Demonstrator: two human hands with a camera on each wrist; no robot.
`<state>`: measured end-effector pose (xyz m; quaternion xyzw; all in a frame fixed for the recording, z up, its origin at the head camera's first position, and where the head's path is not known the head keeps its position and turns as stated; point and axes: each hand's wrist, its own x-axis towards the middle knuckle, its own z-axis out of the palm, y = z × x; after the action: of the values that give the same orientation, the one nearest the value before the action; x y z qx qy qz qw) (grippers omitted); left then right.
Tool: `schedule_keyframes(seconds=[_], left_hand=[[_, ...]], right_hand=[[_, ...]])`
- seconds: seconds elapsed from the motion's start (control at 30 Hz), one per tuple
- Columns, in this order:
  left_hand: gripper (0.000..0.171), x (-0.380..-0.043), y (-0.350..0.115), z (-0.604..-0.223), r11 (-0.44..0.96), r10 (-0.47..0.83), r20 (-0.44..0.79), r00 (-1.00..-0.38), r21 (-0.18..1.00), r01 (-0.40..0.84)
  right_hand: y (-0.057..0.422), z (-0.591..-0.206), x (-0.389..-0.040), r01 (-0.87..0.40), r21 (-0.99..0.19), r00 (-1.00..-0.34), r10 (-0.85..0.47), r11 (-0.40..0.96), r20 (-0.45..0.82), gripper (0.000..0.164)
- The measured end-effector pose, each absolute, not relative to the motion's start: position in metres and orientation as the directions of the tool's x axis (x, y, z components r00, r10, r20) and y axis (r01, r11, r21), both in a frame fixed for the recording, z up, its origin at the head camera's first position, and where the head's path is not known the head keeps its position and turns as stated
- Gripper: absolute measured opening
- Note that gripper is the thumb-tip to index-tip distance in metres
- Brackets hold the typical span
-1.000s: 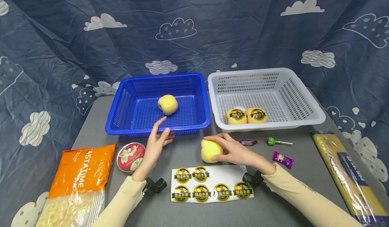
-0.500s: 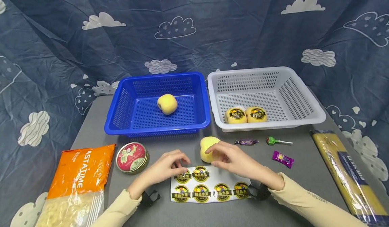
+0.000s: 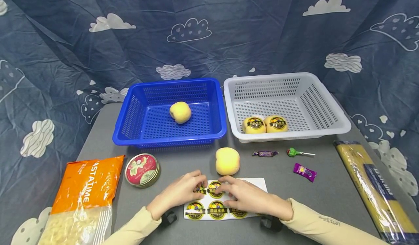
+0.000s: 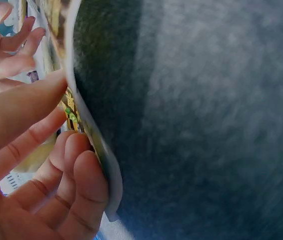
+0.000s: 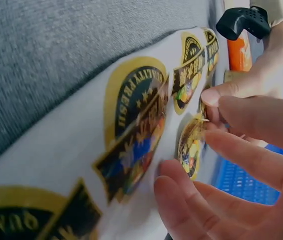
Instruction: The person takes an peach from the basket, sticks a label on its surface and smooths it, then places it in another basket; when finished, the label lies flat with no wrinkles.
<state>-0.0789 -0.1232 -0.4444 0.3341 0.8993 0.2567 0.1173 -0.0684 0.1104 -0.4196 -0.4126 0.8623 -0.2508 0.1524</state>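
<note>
A white sheet of round fruit stickers [image 3: 217, 209] lies on the grey table, with black and gold labels on it. My left hand [image 3: 183, 189] rests on its upper left part, fingers bent and touching the sheet beside the top left sticker. My right hand [image 3: 247, 197] reaches over the sheet from the right, its fingertips at the top row sticker [image 5: 190, 150]. In the right wrist view its thumb and forefinger stand a little apart at that sticker's edge. A pale yellow peach [image 3: 227, 161] sits just behind the sheet, untouched by either hand.
A blue basket [image 3: 170, 141] holds one peach; a white basket [image 3: 314, 133] holds two labelled ones. Around them lie a round red tin [image 3: 141, 169], an orange pasta bag [image 3: 90, 185], wrapped candies [image 3: 304, 172], a lollipop [image 3: 292, 152] and a spaghetti pack [image 3: 373, 186].
My right hand has let go of the peach and moved down onto the sticker sheet. My left hand has come down from near the blue basket to the sheet's left side.
</note>
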Motion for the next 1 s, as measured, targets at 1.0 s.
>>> schedule_keyframes(seconds=[1.0], left_hand=[[0.020,-0.085,-0.122,-0.431,0.544,0.676,0.043,-0.735,0.645,0.538]], right_hand=[[0.124,-0.409,-0.096,-0.509,-0.779,-0.817,-0.490,0.367,0.303,0.025]])
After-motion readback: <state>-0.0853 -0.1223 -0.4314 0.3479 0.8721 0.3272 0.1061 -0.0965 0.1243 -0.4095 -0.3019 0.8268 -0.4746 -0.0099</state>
